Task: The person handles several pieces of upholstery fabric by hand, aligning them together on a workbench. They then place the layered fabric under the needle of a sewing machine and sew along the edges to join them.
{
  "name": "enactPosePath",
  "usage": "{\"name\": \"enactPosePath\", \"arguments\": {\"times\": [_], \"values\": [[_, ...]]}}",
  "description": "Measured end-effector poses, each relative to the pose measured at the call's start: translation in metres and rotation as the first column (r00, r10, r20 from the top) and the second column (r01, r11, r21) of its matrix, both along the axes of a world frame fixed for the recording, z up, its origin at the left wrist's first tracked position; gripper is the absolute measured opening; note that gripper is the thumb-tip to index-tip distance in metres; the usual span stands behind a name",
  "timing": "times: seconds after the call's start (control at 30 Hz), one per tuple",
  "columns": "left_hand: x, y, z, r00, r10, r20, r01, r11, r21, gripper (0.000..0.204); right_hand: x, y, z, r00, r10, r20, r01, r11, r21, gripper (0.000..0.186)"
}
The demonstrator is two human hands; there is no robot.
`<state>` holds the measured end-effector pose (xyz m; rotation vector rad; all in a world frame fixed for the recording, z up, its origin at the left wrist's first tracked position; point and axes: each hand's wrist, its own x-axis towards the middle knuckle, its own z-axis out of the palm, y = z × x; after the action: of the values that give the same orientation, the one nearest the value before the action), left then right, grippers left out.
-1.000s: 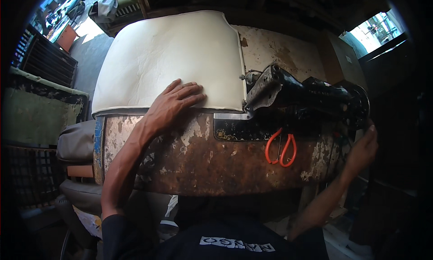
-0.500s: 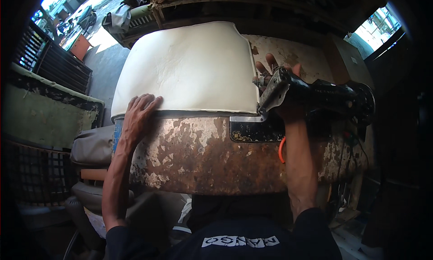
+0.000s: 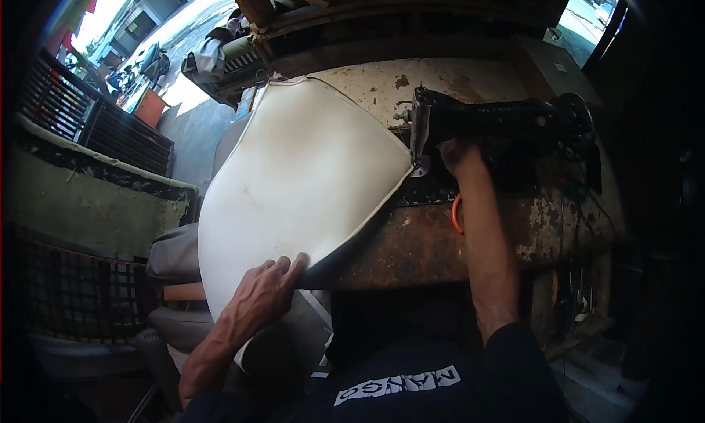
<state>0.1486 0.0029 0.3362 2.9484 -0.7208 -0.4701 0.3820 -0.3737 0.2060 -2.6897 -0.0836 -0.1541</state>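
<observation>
A white padded panel (image 3: 294,173) with piped edges lies turned at an angle across the worn table, its right corner under the needle end of a black sewing machine (image 3: 485,122). At the panel's near edge, my left hand (image 3: 268,287) has its fingers bent over the border and grips it; the thumb is hidden. My right hand (image 3: 459,155) reaches beneath the machine's arm, right of the needle. Its fingers are hidden behind the machine, so their hold does not show.
The rusty, paint-flaked tabletop (image 3: 418,236) curves along the near side. An orange-red ring-shaped piece (image 3: 457,214) sits by my right forearm. Grey padded seat parts (image 3: 176,250) stand left of the table. A wooden frame (image 3: 411,15) runs behind it.
The white panel has swung round, its left side coming toward me and its far edge now slanting. My left hand moved nearer and right with it. My right hand drew back under the machine's arm.
</observation>
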Motion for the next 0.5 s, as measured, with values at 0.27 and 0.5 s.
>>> {"name": "enactPosePath", "arguments": {"times": [0.27, 0.5], "values": [[-0.037, -0.062, 0.065, 0.997, 0.001, -0.083, -0.007, 0.997, -0.073, 0.054, -0.199, 0.076, 0.029, 0.926, 0.204, 0.316, -0.334, 0.835, 0.437, 0.024], [0.020, -0.072, 0.111, 0.901, 0.102, 0.422, -0.062, 0.992, -0.107, 0.034, -0.218, 0.153, 0.027, 0.793, 0.466, 0.392, -0.568, 0.798, 0.201, 0.063]]}}
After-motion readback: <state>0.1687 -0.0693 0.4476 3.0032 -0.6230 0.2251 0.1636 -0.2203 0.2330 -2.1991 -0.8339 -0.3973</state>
